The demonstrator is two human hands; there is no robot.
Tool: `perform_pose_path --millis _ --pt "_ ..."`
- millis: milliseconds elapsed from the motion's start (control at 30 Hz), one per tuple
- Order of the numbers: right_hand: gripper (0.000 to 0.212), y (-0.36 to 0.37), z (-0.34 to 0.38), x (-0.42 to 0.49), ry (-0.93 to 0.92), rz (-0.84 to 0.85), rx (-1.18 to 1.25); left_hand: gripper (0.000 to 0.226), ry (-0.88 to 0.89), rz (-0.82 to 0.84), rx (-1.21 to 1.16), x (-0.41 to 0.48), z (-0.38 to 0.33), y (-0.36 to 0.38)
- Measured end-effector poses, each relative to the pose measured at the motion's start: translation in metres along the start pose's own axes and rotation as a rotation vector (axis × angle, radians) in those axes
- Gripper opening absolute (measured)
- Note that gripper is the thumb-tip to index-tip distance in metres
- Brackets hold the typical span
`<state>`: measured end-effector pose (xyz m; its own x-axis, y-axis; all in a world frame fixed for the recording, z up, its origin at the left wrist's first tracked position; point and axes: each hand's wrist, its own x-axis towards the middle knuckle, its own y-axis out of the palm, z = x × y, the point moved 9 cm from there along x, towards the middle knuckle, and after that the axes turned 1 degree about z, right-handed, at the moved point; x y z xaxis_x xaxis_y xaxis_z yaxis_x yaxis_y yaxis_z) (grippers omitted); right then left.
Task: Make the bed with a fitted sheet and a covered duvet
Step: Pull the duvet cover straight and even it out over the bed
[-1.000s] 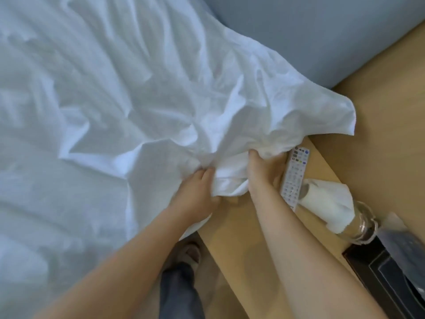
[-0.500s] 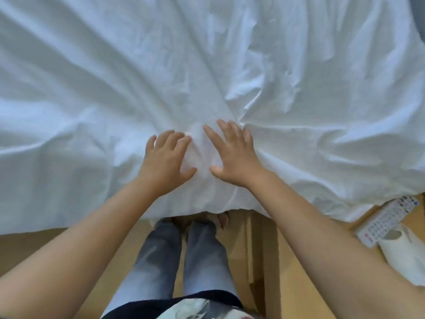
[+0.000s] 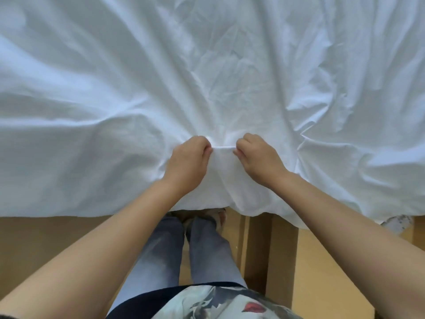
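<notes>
A crumpled white sheet (image 3: 207,65) covers the whole bed and hangs over its near edge. My left hand (image 3: 187,161) and my right hand (image 3: 258,155) sit side by side at that edge, fingers curled into the fabric. Each grips a fold of the sheet, and a short taut ridge of cloth runs between them. Creases fan out from the two grips across the bed. The mattress beneath is hidden.
I stand close to the bed on a wooden floor (image 3: 46,245), my jeans-clad legs (image 3: 184,254) just below the hanging hem. A wooden bedside unit (image 3: 322,272) stands at the lower right. The end of a remote control (image 3: 396,222) peeks from under the sheet there.
A second ago my hands held bunched sheet beside the bedside unit. They then lay flat on the sheet at the bed's edge. Now both have curled and gripped the fabric.
</notes>
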<state>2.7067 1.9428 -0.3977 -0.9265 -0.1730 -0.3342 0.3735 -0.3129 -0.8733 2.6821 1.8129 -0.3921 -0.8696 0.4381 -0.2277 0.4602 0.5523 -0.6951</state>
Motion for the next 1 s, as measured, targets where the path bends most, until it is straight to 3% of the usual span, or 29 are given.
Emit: perform_pose_path --millis 133,200,233,300,467,600,667,733,867,1000 --pt "0.016 -0.027 0.015 0.002 0.073 -0.093 0.268 0.013 -0.052 -0.103 -0.235 0.012 -0.012 -0.040" --pt "0.030 -0.037 0.020 0.007 0.116 -0.106 0.403 0.014 -0.057 -0.206 -0.330 0.027 -0.018 -0.069" --pt "0.039 -0.039 0.023 0.012 0.121 -0.084 0.395 0.015 -0.052 -0.252 -0.353 0.036 -0.021 -0.083" --pt "0.035 -0.042 0.031 0.025 0.101 -0.045 0.261 0.015 -0.042 -0.294 -0.340 0.056 -0.028 -0.104" --pt "0.026 -0.070 0.018 0.063 0.161 -0.221 0.165 0.020 -0.052 -0.255 -0.124 0.089 -0.018 -0.105" --pt "0.023 -0.091 0.000 0.096 0.167 -0.280 0.198 0.068 -0.050 -0.021 0.319 0.081 -0.001 -0.072" --pt "0.020 -0.105 -0.004 0.111 0.131 -0.322 0.207 0.047 -0.144 0.014 0.498 0.072 0.017 -0.068" --pt "0.016 -0.110 -0.008 0.126 0.086 -0.338 0.196 0.023 -0.205 -0.136 0.450 0.076 0.023 -0.093" --pt "0.019 -0.105 -0.021 0.154 0.090 -0.387 0.204 0.018 -0.119 -0.397 0.468 0.126 0.023 -0.143" --pt "0.021 -0.082 -0.038 0.181 0.178 -0.313 0.121 0.026 -0.182 -0.182 0.592 0.172 0.059 -0.107"
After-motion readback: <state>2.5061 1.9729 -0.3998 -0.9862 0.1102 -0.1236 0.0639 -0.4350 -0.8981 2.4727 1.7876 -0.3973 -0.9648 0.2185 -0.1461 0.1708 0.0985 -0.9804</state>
